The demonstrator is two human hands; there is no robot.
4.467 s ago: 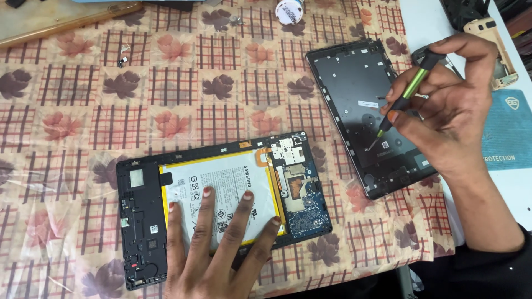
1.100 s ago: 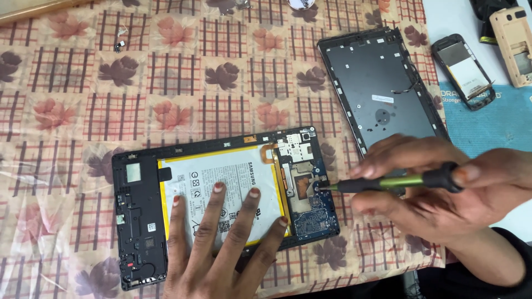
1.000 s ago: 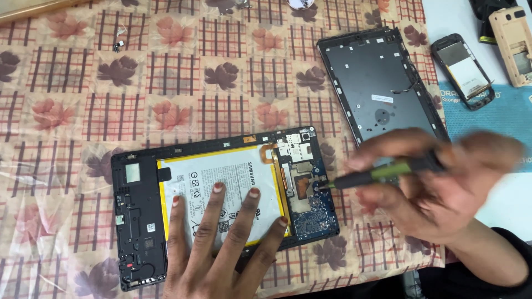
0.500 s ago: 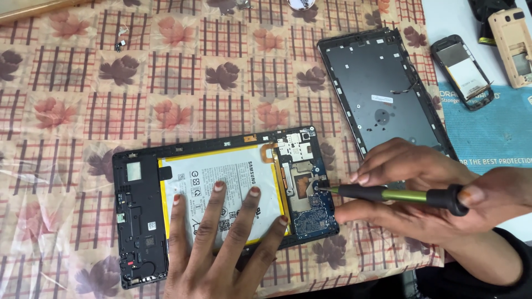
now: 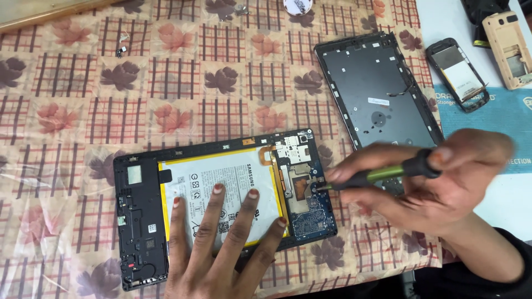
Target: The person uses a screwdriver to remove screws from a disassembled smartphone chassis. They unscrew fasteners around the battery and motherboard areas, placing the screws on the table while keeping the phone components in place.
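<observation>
Cloth table cover (image 5: 221, 105), checked with leaf print, matt, slightly wrinkled. Opened tablet (image 5: 221, 210) near centre: matt black plastic frame, white smooth battery (image 5: 221, 188) with paper-like label, blue circuit board (image 5: 313, 221) with small shiny metal parts. Screwdriver (image 5: 382, 174): green and black plastic handle, metal tip. Far right, back cover (image 5: 377, 94) in dark matt plastic. Old phone (image 5: 460, 75), black plastic, glossy. Blue mat (image 5: 499, 111), smooth. Beige phone shell (image 5: 510, 50), matt plastic.

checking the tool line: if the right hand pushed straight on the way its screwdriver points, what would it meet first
Most likely the copper-coloured shield on the opened black tablet: the right hand aims its green-and-black screwdriver leftward, tip already at the board. Beyond lies the white battery.
</observation>
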